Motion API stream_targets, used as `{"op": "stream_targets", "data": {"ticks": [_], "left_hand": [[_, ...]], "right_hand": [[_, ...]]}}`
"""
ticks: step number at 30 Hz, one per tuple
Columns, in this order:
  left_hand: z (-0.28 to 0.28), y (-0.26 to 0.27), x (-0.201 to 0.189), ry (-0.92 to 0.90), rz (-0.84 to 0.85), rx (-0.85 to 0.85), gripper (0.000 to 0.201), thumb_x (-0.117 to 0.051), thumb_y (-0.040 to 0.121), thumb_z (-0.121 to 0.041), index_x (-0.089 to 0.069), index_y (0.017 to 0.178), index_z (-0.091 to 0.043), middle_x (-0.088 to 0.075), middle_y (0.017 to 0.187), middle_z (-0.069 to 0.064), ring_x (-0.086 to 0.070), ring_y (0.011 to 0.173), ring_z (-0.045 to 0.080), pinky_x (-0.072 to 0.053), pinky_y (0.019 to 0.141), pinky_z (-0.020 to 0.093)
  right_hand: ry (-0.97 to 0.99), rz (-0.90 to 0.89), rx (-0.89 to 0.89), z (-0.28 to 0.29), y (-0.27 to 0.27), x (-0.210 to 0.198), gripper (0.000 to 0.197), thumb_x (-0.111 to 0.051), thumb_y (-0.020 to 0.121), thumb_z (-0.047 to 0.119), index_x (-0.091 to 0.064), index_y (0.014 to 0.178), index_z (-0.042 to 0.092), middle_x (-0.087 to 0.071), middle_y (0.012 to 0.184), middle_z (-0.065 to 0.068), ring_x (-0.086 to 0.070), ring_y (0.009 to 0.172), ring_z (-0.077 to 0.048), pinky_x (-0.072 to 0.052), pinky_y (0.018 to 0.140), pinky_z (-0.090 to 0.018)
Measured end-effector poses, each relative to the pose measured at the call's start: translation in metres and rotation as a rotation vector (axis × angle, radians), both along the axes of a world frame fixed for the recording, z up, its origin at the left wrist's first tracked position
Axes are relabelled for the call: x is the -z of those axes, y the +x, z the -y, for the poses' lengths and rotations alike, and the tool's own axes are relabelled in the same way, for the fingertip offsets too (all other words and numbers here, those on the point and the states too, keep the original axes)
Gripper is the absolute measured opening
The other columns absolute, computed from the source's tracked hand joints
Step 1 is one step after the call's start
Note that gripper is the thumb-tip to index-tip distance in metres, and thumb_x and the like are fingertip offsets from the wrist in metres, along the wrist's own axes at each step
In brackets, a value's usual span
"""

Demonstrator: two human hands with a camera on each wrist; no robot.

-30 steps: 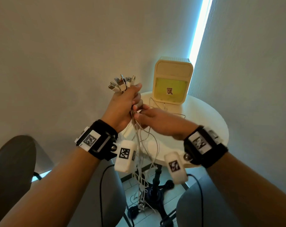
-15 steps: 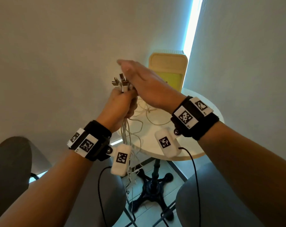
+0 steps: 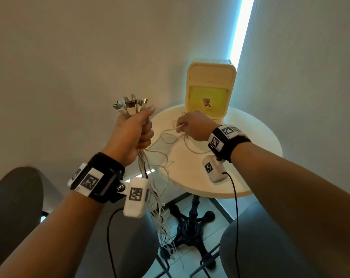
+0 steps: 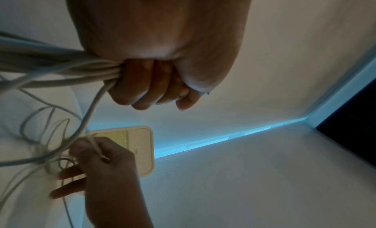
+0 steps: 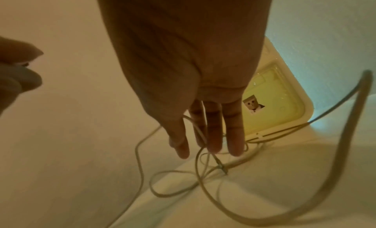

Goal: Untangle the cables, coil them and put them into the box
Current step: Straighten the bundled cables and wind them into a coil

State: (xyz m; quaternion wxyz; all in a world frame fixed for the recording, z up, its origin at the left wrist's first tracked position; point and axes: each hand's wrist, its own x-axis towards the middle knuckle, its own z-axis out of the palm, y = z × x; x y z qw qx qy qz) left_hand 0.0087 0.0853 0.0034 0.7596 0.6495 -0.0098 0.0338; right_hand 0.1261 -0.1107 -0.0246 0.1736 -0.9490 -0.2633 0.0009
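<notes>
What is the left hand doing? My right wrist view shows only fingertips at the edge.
Observer: The left hand grips a bundle of cables in a fist.
Operator: Where are the plugs?
Observer: A cluster of plugs sticks up out of the fist.
Operator: Does the right hand hold one cable?
Observer: Yes, the right hand pinches one cable between thumb and forefinger, over the table.
</notes>
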Motion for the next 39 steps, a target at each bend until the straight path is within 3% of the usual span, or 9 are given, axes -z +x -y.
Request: {"op": "stream_targets", "data": {"ticks": [3, 5, 8, 15, 19, 23, 28, 33, 39], "left_hand": [[0.004, 0.009, 0.004, 0.097, 0.036, -0.102, 0.031, -0.061, 0.108, -0.033, -0.066, 0.083, -0.016, -0.028, 0.057, -0.004, -0.022, 0.046, 0.011, -0.019, 0.042, 0.024], [0.011, 0.011, 0.004, 0.155, 0.069, -0.137, 0.024, -0.065, 0.106, -0.035, -0.076, 0.106, -0.014, -0.029, 0.058, -0.004, -0.023, 0.047, 0.012, -0.019, 0.044, 0.027], [0.02, 0.012, -0.001, 0.252, 0.195, -0.134, 0.018, -0.072, 0.102, -0.035, -0.075, 0.093, -0.02, -0.039, 0.05, -0.016, -0.031, 0.042, 0.003, -0.028, 0.044, 0.019], [0.011, 0.019, -0.028, 0.45, 0.277, -0.066, 0.023, -0.076, 0.099, -0.02, -0.062, 0.081, -0.016, -0.046, 0.048, -0.019, -0.04, 0.041, -0.001, -0.032, 0.044, 0.012], [0.005, 0.019, -0.039, 0.221, 0.226, -0.049, 0.024, -0.073, 0.101, -0.028, -0.061, 0.084, -0.017, -0.032, 0.057, -0.003, -0.025, 0.043, 0.01, -0.02, 0.041, 0.023], [0.001, 0.015, -0.048, 0.087, 0.218, 0.036, 0.031, -0.065, 0.106, -0.024, -0.054, 0.077, -0.019, -0.026, 0.057, -0.003, -0.02, 0.044, 0.011, -0.017, 0.042, 0.023], [-0.004, 0.015, -0.048, -0.094, 0.159, 0.115, 0.034, -0.057, 0.108, -0.021, -0.049, 0.075, -0.021, -0.021, 0.054, -0.006, -0.016, 0.042, 0.008, -0.019, 0.036, 0.021], [-0.014, 0.011, -0.051, -0.17, 0.141, 0.143, 0.033, -0.056, 0.108, -0.022, -0.048, 0.076, -0.02, -0.022, 0.052, -0.008, -0.016, 0.04, 0.007, -0.018, 0.035, 0.021], [-0.018, 0.015, -0.025, -0.137, 0.043, 0.098, 0.034, -0.057, 0.107, -0.023, -0.05, 0.074, -0.02, -0.024, 0.05, -0.008, -0.018, 0.039, 0.006, -0.018, 0.034, 0.02]], "right_hand": [[0.216, 0.068, 0.009, 0.0, -0.007, -0.026, 0.02, -0.062, 0.102, 0.013, -0.081, 0.105, 0.013, -0.072, 0.081, 0.006, -0.065, 0.065, -0.007, -0.051, 0.064, -0.021], [0.295, 0.104, -0.029, -0.003, -0.016, -0.048, 0.015, -0.067, 0.099, 0.018, -0.082, 0.099, 0.016, -0.069, 0.069, 0.012, -0.067, 0.059, -0.008, -0.054, 0.064, -0.018], [0.321, 0.186, -0.086, -0.005, -0.027, -0.072, 0.014, -0.072, 0.097, 0.027, -0.081, 0.092, 0.017, -0.072, 0.068, 0.007, -0.072, 0.066, -0.01, -0.059, 0.079, -0.029], [0.507, 0.069, -0.123, 0.007, -0.028, -0.062, 0.026, -0.077, 0.095, 0.042, -0.076, 0.089, 0.016, -0.074, 0.077, 0.001, -0.072, 0.064, -0.015, -0.062, 0.065, -0.033], [0.468, -0.016, -0.071, 0.011, -0.022, -0.036, 0.012, -0.072, 0.099, 0.019, -0.073, 0.091, 0.011, -0.071, 0.08, 0.0, -0.07, 0.059, -0.017, -0.059, 0.052, -0.032], [0.284, -0.224, -0.007, 0.021, -0.015, 0.007, 0.018, -0.072, 0.1, 0.023, -0.071, 0.089, 0.009, -0.074, 0.086, -0.01, -0.071, 0.06, -0.017, -0.058, 0.05, -0.03], [0.007, -0.097, 0.074, 0.028, -0.003, 0.034, 0.021, -0.057, 0.098, 0.014, -0.061, 0.077, 0.012, -0.069, 0.085, -0.009, -0.064, 0.082, -0.03, -0.044, 0.071, -0.03], [0.01, -0.079, 0.199, 0.053, 0.013, 0.032, 0.028, -0.052, 0.1, 0.001, -0.076, 0.105, 0.015, -0.067, 0.116, -0.007, -0.065, 0.107, -0.027, -0.052, 0.092, -0.034], [0.525, 0.117, 0.241, 0.061, 0.011, -0.031, 0.024, -0.049, 0.102, 0.001, -0.073, 0.104, 0.001, -0.076, 0.1, -0.014, -0.075, 0.062, -0.022, -0.061, 0.054, -0.039]]}}
